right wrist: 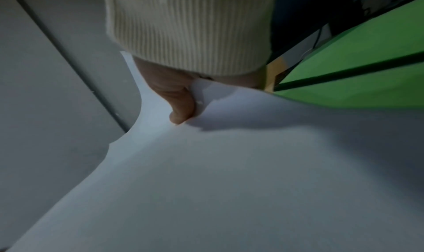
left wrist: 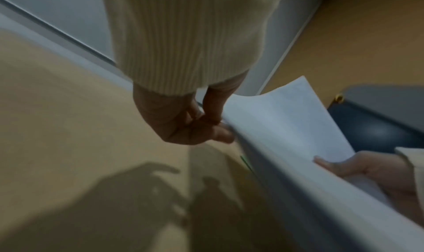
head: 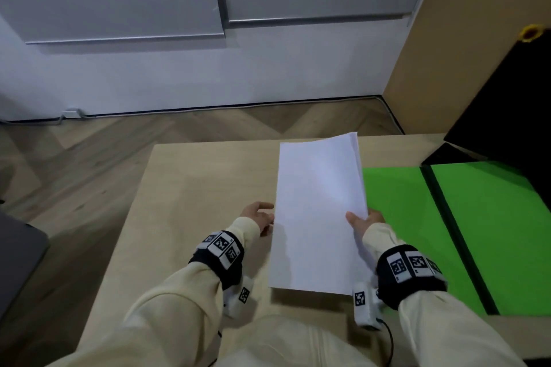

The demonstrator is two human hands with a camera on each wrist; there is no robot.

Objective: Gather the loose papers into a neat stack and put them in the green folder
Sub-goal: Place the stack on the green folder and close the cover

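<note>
pinching the right edge of the paper stack (head: 319, 211), the right hand (head: 365, 222) kept its thumb on top, lifting the sheets above the wooden table (head: 190, 188) at frame centre. the left hand (head: 258, 217) sat at the stack's left edge, fingers loosely curled and touching it, gripping nothing. the green folder (head: 483, 217) lay open at the right of the frame, beside the stack.
</note>
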